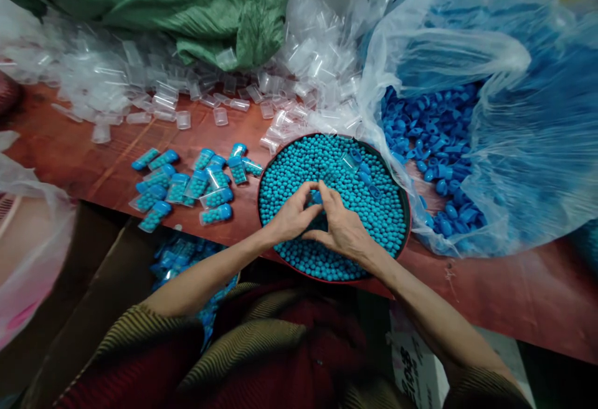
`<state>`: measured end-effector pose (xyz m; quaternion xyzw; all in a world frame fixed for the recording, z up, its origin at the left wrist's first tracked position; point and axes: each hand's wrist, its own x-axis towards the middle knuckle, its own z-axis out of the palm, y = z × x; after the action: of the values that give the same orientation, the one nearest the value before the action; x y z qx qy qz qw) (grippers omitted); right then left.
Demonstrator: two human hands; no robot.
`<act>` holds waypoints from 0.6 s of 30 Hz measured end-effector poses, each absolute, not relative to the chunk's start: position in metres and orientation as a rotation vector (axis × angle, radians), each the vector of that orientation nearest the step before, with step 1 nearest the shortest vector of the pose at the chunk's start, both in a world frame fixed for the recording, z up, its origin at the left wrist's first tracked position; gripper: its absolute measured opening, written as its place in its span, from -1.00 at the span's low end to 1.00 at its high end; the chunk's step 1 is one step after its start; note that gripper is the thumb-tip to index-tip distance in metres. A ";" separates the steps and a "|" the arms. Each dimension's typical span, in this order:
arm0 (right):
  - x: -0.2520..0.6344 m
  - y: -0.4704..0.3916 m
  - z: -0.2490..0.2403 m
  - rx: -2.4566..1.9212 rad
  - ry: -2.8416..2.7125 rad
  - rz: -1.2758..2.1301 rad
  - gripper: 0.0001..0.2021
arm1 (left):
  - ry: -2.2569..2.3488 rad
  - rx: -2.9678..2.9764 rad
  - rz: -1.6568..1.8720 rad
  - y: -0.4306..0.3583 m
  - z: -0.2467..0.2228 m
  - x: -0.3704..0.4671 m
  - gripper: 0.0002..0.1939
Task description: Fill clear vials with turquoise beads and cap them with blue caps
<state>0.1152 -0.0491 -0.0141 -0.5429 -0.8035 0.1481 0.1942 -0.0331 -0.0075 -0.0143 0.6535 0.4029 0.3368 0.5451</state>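
A small blue piece (317,197) is between the two hands, over the round tray (406,219) of blue beads (294,160). The left hand (295,213) has a narrow grip, with its thumb and finger pinching the piece. The right hand (344,225) is right next to it, its thumb spread away, and I cannot tell what its grip holds. A few blue caps (364,177) lie on the beads. On the left of the red surface (486,284) are little tubs (179,188) with beads inside. On the right, a see-through bag (527,147) has lots more caps. Farther back are many clear tubs (183,120) and a green cloth (224,10)
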 end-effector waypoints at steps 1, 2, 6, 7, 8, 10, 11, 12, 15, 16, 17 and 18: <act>0.118 -0.048 -0.011 -1.540 -2.269 0.420 -0.15 | 0.996 1.601 0.805 -0.004 -0.011 -0.045 -0.67; 0.123 -0.046 -0.010 -1.566 -2.260 0.411 -0.21 | 1.059 1.641 0.830 0.000 -0.008 -0.058 -0.65; 0.164 -0.027 -0.016 -1.711 -2.086 0.307 -0.60 | 1.498 1.749 0.930 0.021 -0.002 -0.120 -0.62; 0.177 -0.021 -0.019 -1.780 -2.035 0.267 -0.64 | 1.621 1.775 0.908 0.026 -0.003 -0.134 -0.60; 0.188 -0.015 -0.022 -1.861 -1.989 0.218 -0.66 | 1.746 1.830 0.872 0.030 -0.005 -0.145 -0.59; 0.206 -0.003 -0.026 -2.020 -1.948 0.131 -0.66 | 1.969 1.945 0.731 0.037 -0.009 -0.159 -0.57; 0.211 0.001 -0.026 -2.093 -1.958 0.097 -0.65 | 2.062 1.992 0.645 0.039 -0.010 -0.160 -0.57; 0.214 0.005 -0.026 -2.159 -1.988 0.075 -0.65 | 2.146 2.020 0.570 0.040 -0.010 -0.158 -0.57; 0.214 0.013 -0.022 -2.275 -2.102 0.093 -0.65 | 2.314 2.063 0.487 0.042 -0.006 -0.142 -0.57; 0.212 0.015 -0.021 -2.280 -2.100 0.132 -0.66 | 2.326 2.081 0.478 0.043 -0.004 -0.136 -0.58; 0.210 0.017 -0.019 -2.266 -2.059 0.197 -0.66 | 2.315 2.101 0.460 0.044 -0.002 -0.131 -0.58; 0.208 0.019 -0.018 -2.237 -1.975 0.295 -0.63 | 2.289 2.119 0.429 0.046 -0.001 -0.127 -0.59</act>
<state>0.2081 0.0186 -0.0176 -0.7441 -0.6569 0.0981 0.0717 -0.1273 0.0464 -0.0006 0.6731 0.7269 0.1361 -0.0035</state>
